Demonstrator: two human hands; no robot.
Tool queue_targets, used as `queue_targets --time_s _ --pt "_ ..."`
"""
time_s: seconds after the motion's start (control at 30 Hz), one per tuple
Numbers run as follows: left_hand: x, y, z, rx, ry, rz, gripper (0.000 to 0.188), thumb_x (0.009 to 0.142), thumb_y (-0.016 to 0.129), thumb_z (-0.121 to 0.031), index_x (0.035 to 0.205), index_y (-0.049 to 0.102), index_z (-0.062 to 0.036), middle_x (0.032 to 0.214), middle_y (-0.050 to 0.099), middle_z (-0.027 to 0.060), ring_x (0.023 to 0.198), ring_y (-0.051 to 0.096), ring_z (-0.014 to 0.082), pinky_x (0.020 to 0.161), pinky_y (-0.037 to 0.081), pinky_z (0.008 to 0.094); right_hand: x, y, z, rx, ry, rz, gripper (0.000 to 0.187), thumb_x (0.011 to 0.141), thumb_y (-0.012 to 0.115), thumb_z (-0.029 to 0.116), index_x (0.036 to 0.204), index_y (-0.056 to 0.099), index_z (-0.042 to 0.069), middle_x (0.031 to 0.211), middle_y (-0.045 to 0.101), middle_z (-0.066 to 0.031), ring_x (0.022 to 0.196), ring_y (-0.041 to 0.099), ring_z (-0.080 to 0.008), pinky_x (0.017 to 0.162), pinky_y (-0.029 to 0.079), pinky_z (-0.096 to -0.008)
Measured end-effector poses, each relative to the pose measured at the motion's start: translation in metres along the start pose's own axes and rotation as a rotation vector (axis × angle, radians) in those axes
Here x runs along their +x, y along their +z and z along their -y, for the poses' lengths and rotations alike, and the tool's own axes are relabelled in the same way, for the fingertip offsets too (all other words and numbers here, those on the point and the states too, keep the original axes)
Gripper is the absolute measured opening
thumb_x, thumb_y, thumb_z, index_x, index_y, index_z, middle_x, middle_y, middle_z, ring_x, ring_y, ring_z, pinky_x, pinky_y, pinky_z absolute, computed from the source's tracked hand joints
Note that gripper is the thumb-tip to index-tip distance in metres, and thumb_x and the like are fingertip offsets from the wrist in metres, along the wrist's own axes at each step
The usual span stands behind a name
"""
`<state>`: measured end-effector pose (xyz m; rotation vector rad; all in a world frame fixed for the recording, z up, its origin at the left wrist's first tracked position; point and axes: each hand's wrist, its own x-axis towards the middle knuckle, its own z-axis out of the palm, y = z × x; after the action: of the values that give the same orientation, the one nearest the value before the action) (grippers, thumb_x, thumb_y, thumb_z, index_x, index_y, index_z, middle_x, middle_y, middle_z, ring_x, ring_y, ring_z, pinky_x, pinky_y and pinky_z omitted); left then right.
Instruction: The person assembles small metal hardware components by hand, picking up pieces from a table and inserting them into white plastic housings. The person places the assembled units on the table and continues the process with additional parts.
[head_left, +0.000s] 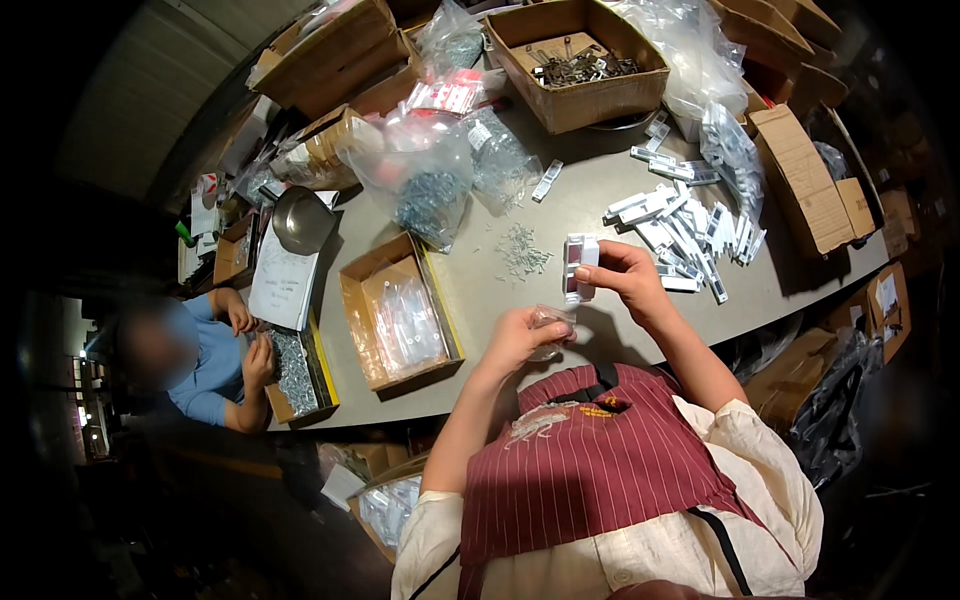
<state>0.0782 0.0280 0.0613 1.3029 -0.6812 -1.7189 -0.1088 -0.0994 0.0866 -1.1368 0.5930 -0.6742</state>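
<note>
Near the table's front edge, my left hand (513, 343) is closed on a small clear plastic bag (553, 328). Up and to its right, my right hand (632, 278) pinches white rectangular plastic parts (576, 262) with a dark window, held upright; how many are stacked there I cannot tell. Just beyond, a scatter of small screws (522, 252) lies on the table. A heap of similar white plastic parts (672, 222) spreads right of my right hand. One more white part (547, 180) rests apart, behind the screws.
An open box of filled clear bags (405, 312) sits to the left. Behind are a bag of screws (432, 200), a carton of dark metal parts (585, 70) and a metal bowl (302, 220). A co-worker in blue (215, 350) handles a screw box (318, 372).
</note>
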Motion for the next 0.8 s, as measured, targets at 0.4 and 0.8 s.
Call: queue_targets --time_s 0.4,0.8 --pt "0.028 0.022 0.005 -0.173 0.132 0.067 0.033 0.081 0.084 -0.009 0.105 0.063 -0.0036 0.093 0.065 -0.0001 0.083 0.062 0.0087 0.077 0.05 0.0259 0.013 0.0 -0.02 -0.069 -0.027 -0.065 0.027 0.087 0.078 0.011 0.111 0.072 0.0 0.099 0.072 -0.0044 0.091 0.065 -0.0107 0.085 0.049 -0.027" --pt "0.026 0.023 -0.012 -0.318 0.165 0.15 0.024 0.092 0.066 -0.004 0.113 0.06 0.0033 0.099 0.069 0.0112 0.091 0.071 0.0224 0.081 0.059 0.0343 0.015 -0.003 -0.029 -0.515 -0.132 0.016 0.042 0.084 0.08 0.02 0.12 0.067 0.001 0.117 0.064 -0.0103 0.107 0.061 -0.0191 0.092 0.048 -0.0325"
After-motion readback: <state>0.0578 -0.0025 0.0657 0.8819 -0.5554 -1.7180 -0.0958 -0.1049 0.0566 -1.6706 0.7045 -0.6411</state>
